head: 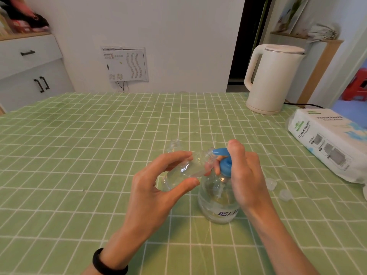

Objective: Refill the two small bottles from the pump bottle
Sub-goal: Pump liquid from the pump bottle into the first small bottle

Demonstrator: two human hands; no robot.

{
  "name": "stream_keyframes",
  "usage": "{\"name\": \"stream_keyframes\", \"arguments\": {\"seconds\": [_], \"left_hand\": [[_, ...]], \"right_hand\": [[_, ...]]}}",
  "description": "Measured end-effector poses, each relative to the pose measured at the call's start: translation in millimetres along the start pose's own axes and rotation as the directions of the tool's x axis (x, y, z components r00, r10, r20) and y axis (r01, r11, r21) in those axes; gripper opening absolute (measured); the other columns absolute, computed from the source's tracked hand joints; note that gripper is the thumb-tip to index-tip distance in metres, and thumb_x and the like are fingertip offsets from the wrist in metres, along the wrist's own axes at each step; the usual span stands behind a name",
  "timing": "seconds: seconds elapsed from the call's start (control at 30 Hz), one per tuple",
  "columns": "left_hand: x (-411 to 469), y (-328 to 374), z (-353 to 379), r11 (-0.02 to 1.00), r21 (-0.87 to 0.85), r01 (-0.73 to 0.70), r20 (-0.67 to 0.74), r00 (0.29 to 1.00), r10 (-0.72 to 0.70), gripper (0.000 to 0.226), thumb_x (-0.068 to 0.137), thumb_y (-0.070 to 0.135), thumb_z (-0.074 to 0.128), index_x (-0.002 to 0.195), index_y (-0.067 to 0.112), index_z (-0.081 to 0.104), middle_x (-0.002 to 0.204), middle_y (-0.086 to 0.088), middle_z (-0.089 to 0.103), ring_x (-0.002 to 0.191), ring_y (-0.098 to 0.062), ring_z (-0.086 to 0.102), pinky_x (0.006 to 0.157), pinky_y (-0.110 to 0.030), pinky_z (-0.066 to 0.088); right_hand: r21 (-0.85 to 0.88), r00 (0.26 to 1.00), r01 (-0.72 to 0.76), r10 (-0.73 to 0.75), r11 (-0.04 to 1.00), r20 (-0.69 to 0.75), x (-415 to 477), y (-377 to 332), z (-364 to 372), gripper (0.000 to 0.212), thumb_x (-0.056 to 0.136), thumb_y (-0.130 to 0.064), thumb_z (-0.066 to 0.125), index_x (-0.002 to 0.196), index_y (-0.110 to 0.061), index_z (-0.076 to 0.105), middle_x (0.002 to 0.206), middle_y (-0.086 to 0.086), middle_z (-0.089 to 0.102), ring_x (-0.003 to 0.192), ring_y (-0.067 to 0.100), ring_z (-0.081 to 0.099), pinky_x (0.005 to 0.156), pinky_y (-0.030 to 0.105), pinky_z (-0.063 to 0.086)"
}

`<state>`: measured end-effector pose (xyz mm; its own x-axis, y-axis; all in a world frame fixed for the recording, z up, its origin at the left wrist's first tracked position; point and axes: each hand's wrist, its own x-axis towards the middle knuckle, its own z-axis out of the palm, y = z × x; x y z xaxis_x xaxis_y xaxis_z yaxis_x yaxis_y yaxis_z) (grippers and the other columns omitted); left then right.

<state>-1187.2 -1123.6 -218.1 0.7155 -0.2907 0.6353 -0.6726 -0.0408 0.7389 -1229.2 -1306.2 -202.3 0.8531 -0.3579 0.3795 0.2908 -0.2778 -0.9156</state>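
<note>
Between my left hand [156,187] thumb and fingers I pinch one small bottle [190,167], tilted so its mouth catches the blue pump head [224,157]. My right hand [244,175] fingers curl round that head to press, with the pump bottle [218,207] standing beneath. Just beyond my left fingertips the second small bottle [174,144] waits.

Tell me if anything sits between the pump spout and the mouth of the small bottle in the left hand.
Nothing visible does. The left hand holds the uncapped small bottle tilted, its mouth right at the blue pump spout, while the right hand grips the pump head.
</note>
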Motion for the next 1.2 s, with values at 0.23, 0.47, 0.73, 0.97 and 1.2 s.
{"name": "stream_keyframes", "arguments": {"seconds": [0.23, 0.47, 0.73, 0.97, 1.2], "left_hand": [[-0.6, -0.3, 0.3, 1.0, 0.009, -0.004, 0.012, 1.0, 0.004, 0.043, 0.08, 0.039, 0.08, 0.12, 0.035, 0.068, 0.121, 0.02, 0.075, 0.111, -0.004, 0.072, 0.097, -0.015, 0.052], [-0.1, -0.4, 0.5, 1.0, 0.001, -0.005, -0.006, 1.0, 0.005, 0.043, 0.079, 0.039, 0.081, 0.12, 0.036, 0.068, 0.119, 0.023, 0.075, 0.11, -0.005, 0.073, 0.096, -0.016, 0.053], [-0.6, -1.3, -0.2, 1.0, 0.012, -0.015, 0.001, 1.0, 0.015, 0.042, 0.08, 0.038, 0.081, 0.121, 0.036, 0.068, 0.119, 0.022, 0.075, 0.11, -0.006, 0.073, 0.096, -0.017, 0.053], [-0.5, -1.6, 0.4, 1.0, 0.013, -0.012, 0.0, 1.0, 0.012, 0.043, 0.079, 0.039, 0.081, 0.12, 0.035, 0.069, 0.119, 0.022, 0.075, 0.11, -0.004, 0.073, 0.096, -0.017, 0.054], [0.1, -0.9, -0.2, 1.0, 0.011, -0.013, -0.007, 1.0, 0.013, 0.043, 0.079, 0.039, 0.081, 0.12, 0.037, 0.067, 0.12, 0.023, 0.075, 0.11, -0.005, 0.073, 0.096, -0.016, 0.053]], "right_hand": [[-0.053, 1.0, -0.018, 0.017, 0.998, -0.005, 0.0, -5.1, -0.8, 0.056, 0.096, -0.042, 0.037, 0.047, -0.021, 0.054, 0.053, 0.004, 0.066, 0.064, 0.04, 0.06, 0.063, 0.043, 0.049], [-0.058, 1.0, 0.005, -0.005, 0.998, -0.005, -2.0, -0.9, 0.8, 0.072, 0.109, -0.051, 0.028, 0.044, -0.03, 0.052, 0.046, -0.019, 0.056, 0.048, -0.003, 0.052, 0.059, 0.007, 0.041], [-0.039, 1.0, -0.022, 0.021, 0.999, -0.009, -0.4, -6.6, 0.3, 0.057, 0.093, -0.048, 0.036, 0.049, -0.015, 0.054, 0.061, 0.019, 0.067, 0.058, 0.034, 0.055, 0.057, 0.037, 0.047], [-0.049, 1.0, -0.025, 0.025, 0.998, -0.003, -0.9, -5.4, 0.1, 0.063, 0.101, -0.05, 0.034, 0.047, -0.022, 0.052, 0.05, -0.004, 0.06, 0.05, 0.018, 0.05, 0.052, 0.022, 0.039], [-0.035, 1.0, -0.024, 0.024, 0.999, -0.001, -1.0, -2.4, 1.2, 0.068, 0.099, -0.062, 0.028, 0.046, -0.027, 0.054, 0.063, -0.004, 0.073, 0.06, 0.001, 0.063, 0.064, 0.008, 0.044]]}}
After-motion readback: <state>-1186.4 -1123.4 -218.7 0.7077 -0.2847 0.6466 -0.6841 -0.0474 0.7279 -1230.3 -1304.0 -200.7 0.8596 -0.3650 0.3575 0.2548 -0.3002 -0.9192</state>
